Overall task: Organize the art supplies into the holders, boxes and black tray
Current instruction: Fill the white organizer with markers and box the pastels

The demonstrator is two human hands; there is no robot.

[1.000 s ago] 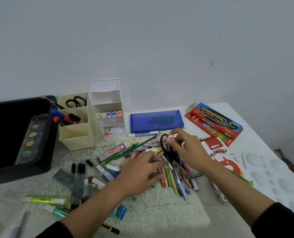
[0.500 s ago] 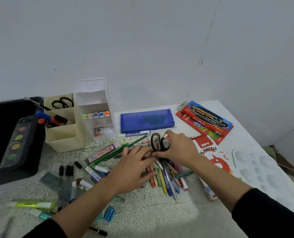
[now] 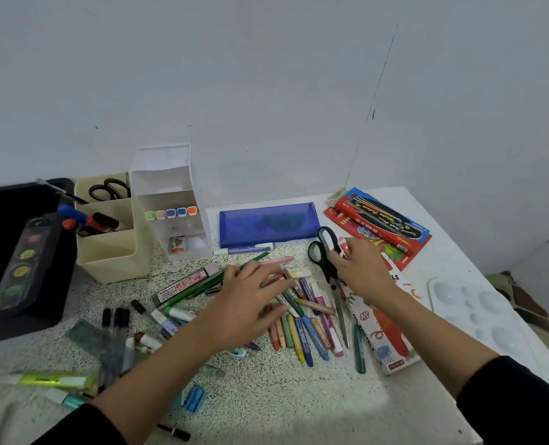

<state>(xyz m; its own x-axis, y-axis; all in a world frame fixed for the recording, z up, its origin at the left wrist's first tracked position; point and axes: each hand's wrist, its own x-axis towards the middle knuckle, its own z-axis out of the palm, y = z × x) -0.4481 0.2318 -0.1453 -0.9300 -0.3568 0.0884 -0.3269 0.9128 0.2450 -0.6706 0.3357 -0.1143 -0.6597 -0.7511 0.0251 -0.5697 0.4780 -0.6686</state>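
My right hand [image 3: 361,271] grips the black-handled scissors [image 3: 329,268] by their handles, blades pointing toward me, and also pinches a small red-and-white stick. My left hand [image 3: 250,297] rests flat with fingers spread on the pile of crayons and markers [image 3: 302,326]. A cream holder [image 3: 112,248] at the left holds another pair of scissors and several markers. Beside it stands a white tiered holder [image 3: 167,187] with a row of coloured caps. The black tray [image 3: 16,322] at the far left carries a paint palette.
A blue pencil case [image 3: 268,223] lies at the back, with red brush packs [image 3: 382,226] to its right. An oil pastels box [image 3: 379,335] and a white mixing palette [image 3: 478,313] lie at the right. Loose pens, highlighters and a clip are scattered front left.
My right hand has lifted the scissors off the crayon pile and carried them to the right. My left hand stayed on the crayons. The camera view shifted slightly.
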